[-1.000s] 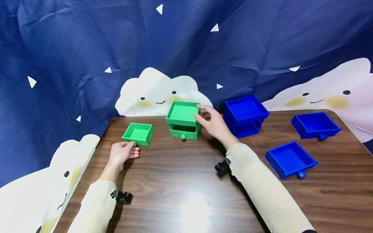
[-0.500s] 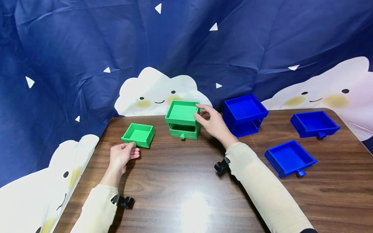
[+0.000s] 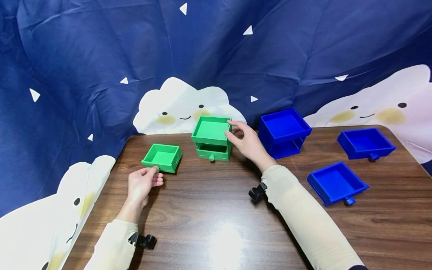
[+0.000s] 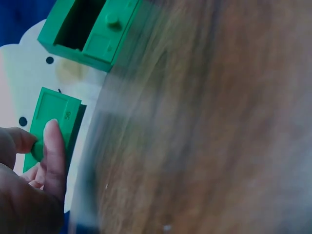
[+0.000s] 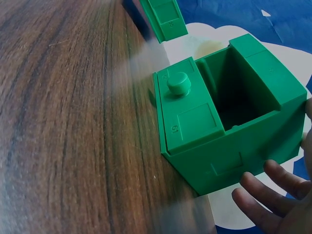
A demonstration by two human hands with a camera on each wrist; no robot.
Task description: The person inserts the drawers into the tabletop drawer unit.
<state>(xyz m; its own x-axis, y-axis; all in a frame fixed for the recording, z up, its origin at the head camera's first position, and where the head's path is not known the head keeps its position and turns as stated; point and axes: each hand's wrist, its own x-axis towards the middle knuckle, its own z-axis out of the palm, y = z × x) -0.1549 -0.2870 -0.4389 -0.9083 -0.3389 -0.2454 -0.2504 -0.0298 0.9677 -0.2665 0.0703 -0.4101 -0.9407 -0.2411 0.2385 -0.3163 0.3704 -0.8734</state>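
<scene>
In the head view my left hand (image 3: 140,185) pinches the front knob of a small green drawer (image 3: 170,167), whose open top faces up. The left wrist view shows thumb and fingers around that knob (image 4: 37,150). Right of it stands a green mini drawer cabinet (image 3: 210,141) with a tray-like top. A closed drawer (image 3: 204,154) with a round knob fills its lower slot, while the upper slot is hollow. My right hand (image 3: 248,144) holds the cabinet at its right side, thumb and index finger over the top rim; other fingertips (image 5: 248,181) lie along the side wall.
A blue cabinet (image 3: 283,140) with a hollow front stands right of the green one, close to my right forearm. Two blue drawers, one farther back (image 3: 359,154) and one nearer (image 3: 318,189), lie at the right of the wooden table (image 3: 189,213). A cloud-patterned curtain (image 3: 216,45) hangs behind.
My left hand has drawn the green drawer slightly to the right and a little nearer to me. My right hand and the green cabinet have stayed in place.
</scene>
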